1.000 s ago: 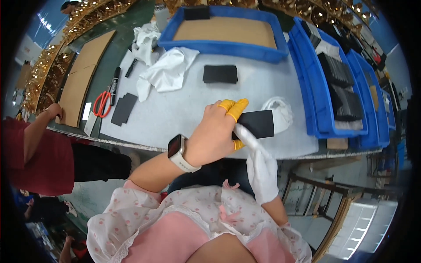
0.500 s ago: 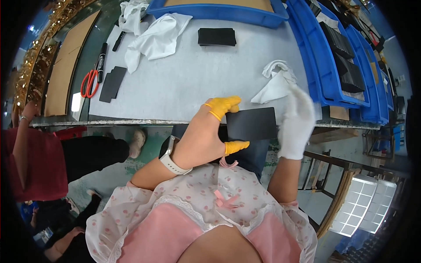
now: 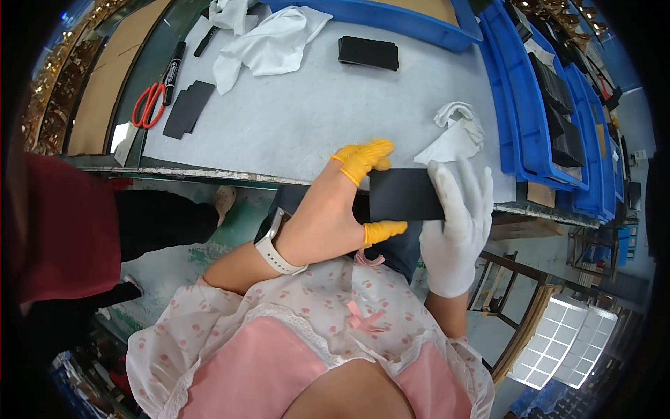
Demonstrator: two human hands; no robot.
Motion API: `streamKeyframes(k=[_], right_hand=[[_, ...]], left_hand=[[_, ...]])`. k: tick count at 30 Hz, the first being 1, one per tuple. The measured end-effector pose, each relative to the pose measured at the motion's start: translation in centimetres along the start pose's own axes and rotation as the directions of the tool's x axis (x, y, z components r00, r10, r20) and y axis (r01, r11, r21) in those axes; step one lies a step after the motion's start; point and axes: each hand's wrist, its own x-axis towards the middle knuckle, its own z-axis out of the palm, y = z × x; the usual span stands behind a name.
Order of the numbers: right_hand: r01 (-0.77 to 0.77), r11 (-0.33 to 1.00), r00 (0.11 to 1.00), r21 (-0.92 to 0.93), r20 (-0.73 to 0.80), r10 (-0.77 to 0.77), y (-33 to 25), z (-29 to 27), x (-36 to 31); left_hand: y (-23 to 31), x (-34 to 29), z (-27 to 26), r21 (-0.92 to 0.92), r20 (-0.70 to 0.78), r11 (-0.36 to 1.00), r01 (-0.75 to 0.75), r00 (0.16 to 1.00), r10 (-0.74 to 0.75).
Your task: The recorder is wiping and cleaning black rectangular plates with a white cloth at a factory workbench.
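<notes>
A thin black rectangular plate (image 3: 405,195) is held by its edges in my left hand (image 3: 352,192), above the table's front edge. Yellow finger covers sit on that hand's fingers and thumb, which grip the plate's top and bottom. My right hand (image 3: 457,227), in a white glove, is at the plate's right end with its fingers stretched and apart. One gloved finger overlaps the plate's edge; whether it presses there I cannot tell. Beyond the glove lies a crumpled white cloth (image 3: 453,136). Farther back on the table is a stack of black plates (image 3: 368,54).
At the left are red-handled scissors (image 3: 148,105), a black marker (image 3: 174,73) and loose black plates (image 3: 188,110). White cloths (image 3: 272,45) lie behind them. Blue trays (image 3: 513,133) line the right side, and a blue tray (image 3: 433,28) stands at the back. Another person (image 3: 73,223) stands at left.
My right hand has come down and left from over the white cloth to the plate's right end. My left hand keeps its hold on the plate. The whole view has shifted slightly.
</notes>
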Motion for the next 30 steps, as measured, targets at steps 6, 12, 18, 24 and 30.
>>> streamKeyframes(k=[6, 12, 18, 24, 30], right_hand=[[-0.540, 0.176, 0.694, 0.823, 0.317, 0.646, -3.1, 1.6, -0.4], [-0.666, -0.233, 0.550, 0.709, 0.678, 0.488, -4.3, 1.1, 0.3], [-0.702, 0.370, 0.609, 0.609, 0.244, 0.755, 0.1, 0.9, 0.8], [-0.581, 0.345, 0.569, 0.737, 0.065, 0.820, 3.9, -1.1, 1.5], [-0.530, 0.583, 0.826, 0.615, 0.219, 0.520, 1.0, 1.5, 0.9]], left_hand=[[-0.2, -0.6, 1.2, 0.169, -0.056, 0.976, -0.136, 0.987, 0.147], [-0.8, -0.6, 1.8, 0.243, 0.039, 0.941, -0.234, 0.972, 0.232], [-1.1, -0.7, 1.0, 0.068, 0.117, 0.992, -0.110, 0.988, 0.101], [-2.0, -0.8, 0.0, -0.112, 0.145, 0.992, -0.059, 0.987, 0.075], [-1.6, -1.0, -0.2, -0.112, 0.219, 0.993, -0.040, 0.974, 0.064]])
